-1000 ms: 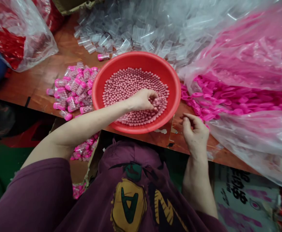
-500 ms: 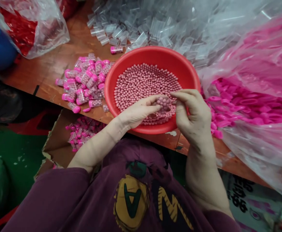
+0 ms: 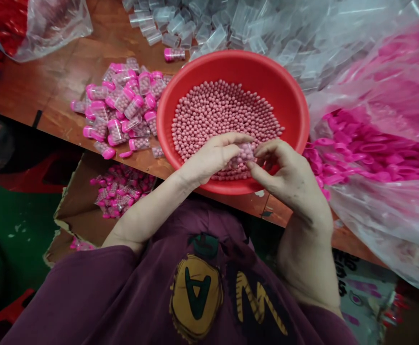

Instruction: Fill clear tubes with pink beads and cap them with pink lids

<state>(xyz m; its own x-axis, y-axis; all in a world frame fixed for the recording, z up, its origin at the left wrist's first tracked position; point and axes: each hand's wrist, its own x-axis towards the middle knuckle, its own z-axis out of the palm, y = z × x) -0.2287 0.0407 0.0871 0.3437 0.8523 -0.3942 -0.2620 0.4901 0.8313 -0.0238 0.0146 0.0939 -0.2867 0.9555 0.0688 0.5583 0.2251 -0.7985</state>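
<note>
My left hand (image 3: 218, 155) pinches a small clear plastic tube (image 3: 245, 153) filled with pink beads, low over a red basin (image 3: 296, 96). Curled around the tube's right end are the thumb and fingertips of my right hand (image 3: 285, 170); whether a cap is there I cannot make out. Below both hands, a heap of loose pink beads (image 3: 216, 112) covers the basin's bottom. To the left of the basin lies a pile of bead-filled tubes with pink caps (image 3: 123, 103).
Behind the basin are many clear tubes without caps (image 3: 209, 36). A plastic bag (image 3: 385, 215) of bright pink plastic pieces (image 3: 367, 148) lies right. Below the table edge, a cardboard box (image 3: 75, 191) holds more capped tubes. A bag of red pieces (image 3: 4, 24) sits far left.
My right hand has moved closer, its thumb and fingers now around the tube's right end. My left hand still holds the tube. The whole view has shifted slightly.
</note>
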